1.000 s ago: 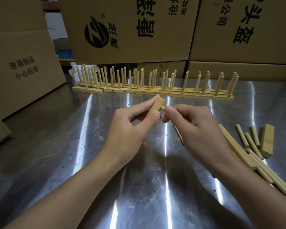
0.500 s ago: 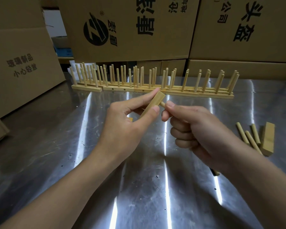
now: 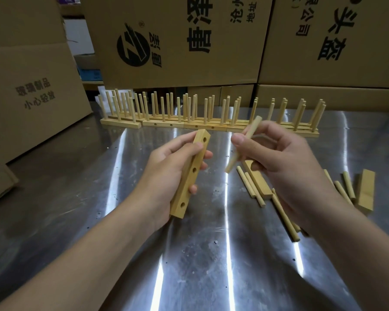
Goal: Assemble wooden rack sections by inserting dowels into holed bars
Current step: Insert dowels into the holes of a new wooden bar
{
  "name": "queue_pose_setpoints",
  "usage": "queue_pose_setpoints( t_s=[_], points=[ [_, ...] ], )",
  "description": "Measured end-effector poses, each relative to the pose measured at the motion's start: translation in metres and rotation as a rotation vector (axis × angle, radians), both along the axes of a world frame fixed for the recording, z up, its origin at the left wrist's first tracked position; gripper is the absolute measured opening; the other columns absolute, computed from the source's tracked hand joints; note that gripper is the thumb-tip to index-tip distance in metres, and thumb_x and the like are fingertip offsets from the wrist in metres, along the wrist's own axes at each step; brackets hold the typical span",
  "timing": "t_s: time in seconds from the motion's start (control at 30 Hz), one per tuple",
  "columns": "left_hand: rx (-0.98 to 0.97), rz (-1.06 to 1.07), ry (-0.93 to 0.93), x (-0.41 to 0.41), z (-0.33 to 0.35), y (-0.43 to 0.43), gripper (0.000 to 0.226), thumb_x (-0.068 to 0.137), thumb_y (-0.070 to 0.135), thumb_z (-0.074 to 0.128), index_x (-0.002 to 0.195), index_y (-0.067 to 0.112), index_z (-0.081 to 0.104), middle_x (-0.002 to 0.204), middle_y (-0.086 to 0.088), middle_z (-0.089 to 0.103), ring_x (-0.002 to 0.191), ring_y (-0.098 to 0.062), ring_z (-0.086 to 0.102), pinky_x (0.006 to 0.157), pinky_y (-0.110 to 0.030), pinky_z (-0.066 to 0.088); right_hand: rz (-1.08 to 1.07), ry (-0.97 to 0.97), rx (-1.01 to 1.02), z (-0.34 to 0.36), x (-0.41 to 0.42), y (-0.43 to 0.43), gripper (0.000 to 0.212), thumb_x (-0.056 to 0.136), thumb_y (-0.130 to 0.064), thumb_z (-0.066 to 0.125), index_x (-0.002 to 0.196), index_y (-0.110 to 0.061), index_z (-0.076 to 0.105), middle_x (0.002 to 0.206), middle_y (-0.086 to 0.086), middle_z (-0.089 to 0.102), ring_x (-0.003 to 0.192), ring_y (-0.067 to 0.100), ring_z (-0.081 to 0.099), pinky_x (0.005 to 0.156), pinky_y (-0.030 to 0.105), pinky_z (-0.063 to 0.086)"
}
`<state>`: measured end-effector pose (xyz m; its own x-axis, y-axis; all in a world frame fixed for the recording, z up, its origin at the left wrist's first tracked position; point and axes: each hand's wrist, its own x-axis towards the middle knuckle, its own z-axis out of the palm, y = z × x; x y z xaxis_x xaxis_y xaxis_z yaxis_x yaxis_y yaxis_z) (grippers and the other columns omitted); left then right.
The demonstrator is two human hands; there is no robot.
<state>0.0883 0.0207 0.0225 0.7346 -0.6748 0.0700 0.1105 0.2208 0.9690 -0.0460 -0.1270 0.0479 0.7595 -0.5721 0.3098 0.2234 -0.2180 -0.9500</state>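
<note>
Bench [image 3: 144,254]: bare metal top, glare streaks running from near edge to far edge.
Left hand [image 3: 164,176]: above mid-bench, wrapped round the bar, thumb across its upper end, fingertips showing past the right face.
Bar [image 3: 190,176]: pale wood, held off the bench, steeply tilted with its top end leaning away. Holed face turned right; three holes show, all empty.
Right hand [image 3: 285,167]: just right of the bar, fingers curled, pinching the dowel between thumb and fingers.
Dowel [image 3: 233,162]: slanted, upper end toward the far edge, lower end pointing down-left at the bar. Near the bar but apart; a gap shows between the tip and the holed face.
Racks [image 3: 211,124]: finished sections in a row along the far edge, bases end to end, pegs upright. How many rows deep, cannot tell.
Loose dowels [image 3: 250,187]: lying flat toward the right edge, below and beyond the right hand; more [image 3: 348,185] farther right, partly hidden by the wrist.
Spare bars [image 3: 259,182]: one flat among the dowels under the right hand, one [image 3: 366,191] close to the right edge.
Boxes [image 3: 177,41]: printed cardboard, stacked behind the far edge and along the left edge.
</note>
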Motion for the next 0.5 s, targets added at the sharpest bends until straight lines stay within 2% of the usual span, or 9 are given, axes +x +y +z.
queue_pose_setpoints(
  t_s=[0.07,0.17,0.27,0.4,0.5],
  points=[
    [0.001,-0.030,0.009,-0.002,0.001,0.000,0.026,0.102,0.025,0.068,0.127,0.030,0.076,0.104,-0.006,0.080,0.083,-0.010,0.069,0.046,-0.025,0.044,0.002,-0.149,-0.019,0.000,0.000,0.005,0.015,0.088,-0.015,0.082,0.094,-0.008,0.071,0.089,0.016,0.077,0.084,0.019,0.077,0.070,0.017,0.054],
    [-0.012,-0.075,0.004,-0.003,0.000,0.000,0.027,0.102,0.025,0.067,0.128,0.029,0.075,0.102,-0.007,0.079,0.081,-0.009,0.069,0.045,-0.024,0.044,-0.057,-0.219,-0.108,-0.002,0.001,0.011,0.018,0.086,-0.011,0.084,0.093,-0.003,0.069,0.089,0.015,0.077,0.086,0.026,0.079,0.071,0.019,0.058],
    [-0.019,-0.115,-0.008,-0.002,-0.001,0.000,0.028,0.103,0.026,0.066,0.129,0.029,0.075,0.102,-0.007,0.079,0.081,-0.008,0.069,0.045,-0.024,0.043,-0.123,-0.235,-0.188,-0.004,0.002,0.014,0.017,0.087,-0.012,0.084,0.094,-0.004,0.071,0.090,0.010,0.079,0.087,0.024,0.079,0.075,0.023,0.060],
    [-0.047,-0.151,0.010,-0.001,0.000,0.000,0.026,0.102,0.026,0.067,0.126,0.029,0.077,0.102,-0.008,0.078,0.081,-0.008,0.069,0.045,-0.023,0.044,-0.173,-0.259,-0.225,-0.006,0.001,0.013,0.016,0.088,-0.012,0.084,0.093,-0.006,0.071,0.089,0.006,0.079,0.086,0.018,0.079,0.070,0.018,0.057],
    [-0.057,-0.168,0.009,-0.001,-0.001,0.001,0.024,0.102,0.025,0.066,0.123,0.029,0.078,0.102,-0.008,0.078,0.081,-0.008,0.069,0.045,-0.023,0.044,-0.180,-0.245,-0.258,-0.007,0.000,0.013,0.016,0.088,-0.013,0.084,0.093,-0.007,0.071,0.089,0.004,0.079,0.085,0.017,0.079,0.070,0.021,0.058]
  ],
)
